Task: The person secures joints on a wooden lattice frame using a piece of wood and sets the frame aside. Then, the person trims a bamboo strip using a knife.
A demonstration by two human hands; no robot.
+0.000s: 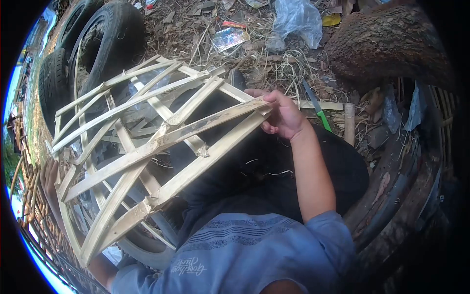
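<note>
A lattice of pale split-bamboo strips (191, 132), woven crosswise with open gaps, lies tilted over my lap. My right hand (285, 116) is closed on the strip ends at its right corner, thumb on top and fingers curled beneath. At the far left edge, my left hand (50, 177) is at the lattice's border, its fingers partly hidden behind the strips and seemingly wrapped round them. A knife with a green handle (323, 120) lies on the ground just beyond my right hand, next to a short bamboo piece (349, 122).
Old tyres (115, 41) stand at the upper left. A thick tree trunk (389, 46) is at the upper right. Plastic bags (297, 22), wrappers (230, 38) and bamboo shavings litter the ground ahead. A bamboo fence (41, 230) runs along the left.
</note>
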